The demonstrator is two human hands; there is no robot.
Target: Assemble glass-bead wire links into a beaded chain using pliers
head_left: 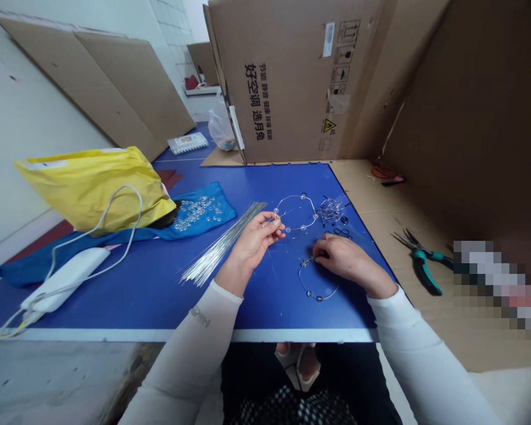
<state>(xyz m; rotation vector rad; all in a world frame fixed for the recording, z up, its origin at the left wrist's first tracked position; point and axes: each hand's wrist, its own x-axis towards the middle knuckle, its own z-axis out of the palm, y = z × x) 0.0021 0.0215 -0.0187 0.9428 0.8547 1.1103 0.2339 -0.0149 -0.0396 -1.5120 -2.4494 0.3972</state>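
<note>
My left hand (257,239) pinches the left edge of a thin wire ring (308,202) strung with clear beads, just above the blue table. My right hand (343,257) is closed, its fingertips turned down to the tabletop; what they hold, if anything, is hidden. Just below those fingertips lies a second beaded wire ring (301,282), with clear and dark beads. Small black loops (340,232) lie just beyond the right hand, and past them is a tangled pile of beaded wire pieces (331,209). Left of my left hand rests a bundle of straight silvery wires (223,245).
Loose clear beads (197,212) lie on a blue cloth (223,203) beside a yellow bag (101,183). A white power strip (66,277) with its cord sits at left. Pliers (420,260) and red-handled scissors (386,173) lie on cardboard at right. A large carton (292,88) stands behind.
</note>
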